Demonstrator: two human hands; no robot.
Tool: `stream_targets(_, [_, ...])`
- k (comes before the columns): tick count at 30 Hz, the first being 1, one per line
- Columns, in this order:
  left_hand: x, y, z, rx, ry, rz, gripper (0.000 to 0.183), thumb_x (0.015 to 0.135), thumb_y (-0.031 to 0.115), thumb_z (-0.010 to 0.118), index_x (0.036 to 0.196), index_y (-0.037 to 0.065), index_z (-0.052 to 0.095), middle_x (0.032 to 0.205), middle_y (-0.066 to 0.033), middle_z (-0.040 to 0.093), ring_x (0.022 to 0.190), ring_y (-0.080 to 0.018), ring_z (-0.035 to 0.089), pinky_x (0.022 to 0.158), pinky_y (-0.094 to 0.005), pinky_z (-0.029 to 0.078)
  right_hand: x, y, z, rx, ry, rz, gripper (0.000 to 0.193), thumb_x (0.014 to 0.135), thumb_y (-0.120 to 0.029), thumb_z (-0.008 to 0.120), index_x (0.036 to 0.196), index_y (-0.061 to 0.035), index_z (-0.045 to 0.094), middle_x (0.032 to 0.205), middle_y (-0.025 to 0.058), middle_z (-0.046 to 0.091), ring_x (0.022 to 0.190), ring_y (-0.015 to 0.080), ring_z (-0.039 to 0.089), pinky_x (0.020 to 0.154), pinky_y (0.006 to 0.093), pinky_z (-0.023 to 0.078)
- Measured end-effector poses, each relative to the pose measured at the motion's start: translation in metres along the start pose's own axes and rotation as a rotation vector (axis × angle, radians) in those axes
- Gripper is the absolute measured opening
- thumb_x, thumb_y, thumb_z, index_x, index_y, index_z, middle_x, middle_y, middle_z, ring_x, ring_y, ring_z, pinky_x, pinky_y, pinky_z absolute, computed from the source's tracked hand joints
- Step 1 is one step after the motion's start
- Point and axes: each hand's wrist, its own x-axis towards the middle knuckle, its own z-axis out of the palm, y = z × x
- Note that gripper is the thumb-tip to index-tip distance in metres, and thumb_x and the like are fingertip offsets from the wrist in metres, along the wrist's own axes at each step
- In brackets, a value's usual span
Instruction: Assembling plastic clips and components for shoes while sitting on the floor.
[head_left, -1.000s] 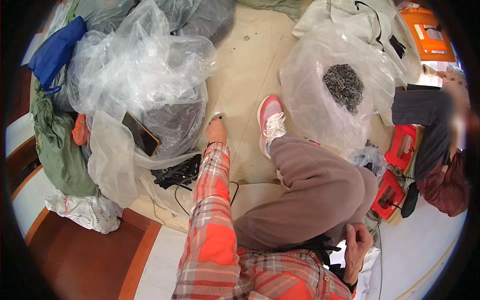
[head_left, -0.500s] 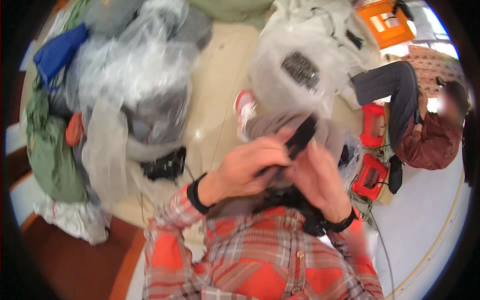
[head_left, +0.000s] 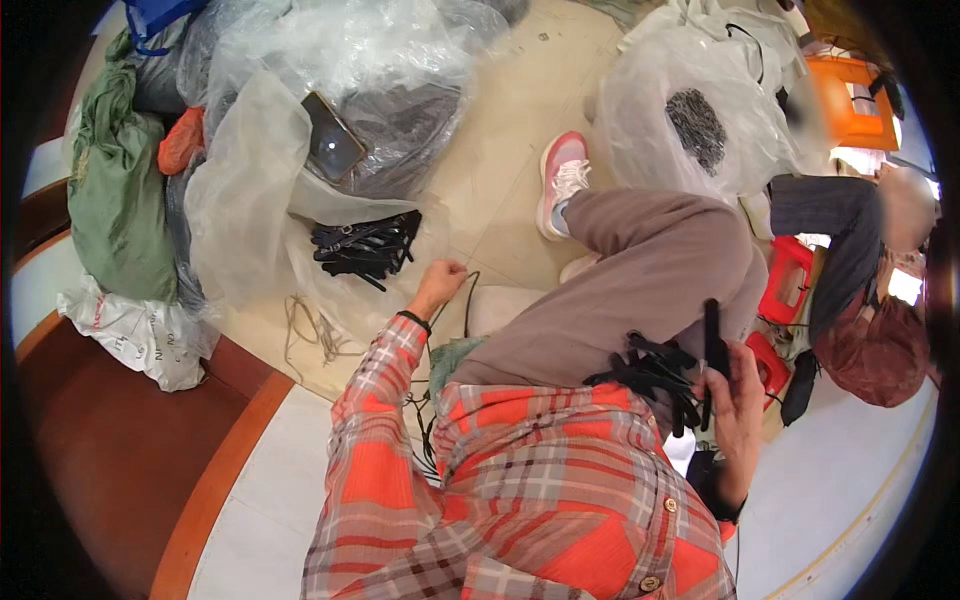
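The person sits on the floor [head_left: 510, 150] with one knee raised, plaid sleeves reaching forward. The left hand [head_left: 440, 283] is stretched out low over the tiles, its grip pinched together on a thin dark cord [head_left: 468, 300] that runs back from the fingers toward the person's lap. Just beyond that hand lies a bundle of black straps [head_left: 365, 245], piled on the lower fold of a big clear plastic bag [head_left: 250, 200]; hand and bundle are near each other but not touching.

The right hand [head_left: 738, 400] is held up beside the raised knee, its grip clamped on a single black strap [head_left: 711, 345] that stands nearly upright. A loose cluster of more black strap pieces [head_left: 650, 372] rests on the thigh, just to the left of that hand.

A smartphone [head_left: 332, 137] lies face up on top of the bag, above the strap bundle. A second clear bag [head_left: 690, 120] holding a dark heap sits farther off, past the pink sneaker [head_left: 562, 180]. To the left are a green sack [head_left: 110, 200] and a white sack [head_left: 140, 335], and a pale tangle of string [head_left: 310, 330] lies on the tiles. Another person [head_left: 850, 250] sits at the right edge beside red plastic stools [head_left: 785, 290].
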Motion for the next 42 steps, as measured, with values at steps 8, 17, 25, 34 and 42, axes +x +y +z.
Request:
stream_targets(8, [-0.013,0.053,-0.073,-0.138,0.28,0.194,0.018,0.079,0.012,0.058,0.09,0.0,0.064,0.066,-0.005,0.061,0.06,-0.0107,0.058,0.054,-0.0244,0.046,-0.005,0.007,-0.002,-0.425,-0.075,-0.376,0.016,0.077,-0.001,0.058,0.093,0.0,0.06,0.082,0.0126,0.059,0.074,0.0228,0.059,0.067,0.0294,0.045])
stream_targets(17, [-0.011,0.276,-0.007,-0.362,-0.082,0.441,0.017,0.085,0.01,0.055,0.096,-0.002,0.06,0.08,-0.005,0.062,0.068,-0.0108,0.058,0.061,-0.0228,0.047,-0.012,0.04,-0.013,0.156,0.004,-0.184,0.025,0.088,-0.005,0.05,0.112,-0.0035,0.057,0.076,0.0078,0.061,0.067,0.0115,0.057,0.062,0.0241,0.045])
stream_targets(25, [0.137,0.431,0.16,0.359,-0.119,0.925,0.016,0.075,0.011,0.061,0.089,0.003,0.063,0.075,-0.0136,0.063,0.075,-0.0282,0.061,0.068,-0.0359,0.048,0.004,0.075,-0.04,0.441,0.101,-0.1,0.034,0.091,-0.009,0.042,0.124,-0.0039,0.047,0.073,0.0043,0.058,0.062,0.0112,0.05,0.06,0.0242,0.043])
stream_targets(34, [0.189,0.44,0.214,0.797,0.055,1.027,0.014,0.075,0.007,0.057,0.089,0.008,0.059,0.087,-0.0161,0.056,0.083,-0.0372,0.057,0.072,-0.0452,0.047,0.025,0.103,-0.053,0.535,0.149,0.022,0.031,0.091,-0.011,0.043,0.119,0.0003,0.051,0.074,0.0011,0.056,0.061,0.0067,0.046,0.057,0.0197,0.039])
stream_targets(42, [0.193,0.444,0.187,0.098,-0.184,0.561,0.011,0.076,0.004,0.06,0.088,0.002,0.059,0.07,-0.0054,0.06,0.061,-0.0164,0.059,0.052,-0.0285,0.048,0.025,0.113,-0.049,0.504,0.224,-0.094,0.034,0.089,-0.01,0.044,0.122,-0.0032,0.05,0.08,0.0081,0.06,0.07,0.0149,0.054,0.067,0.0263,0.044])
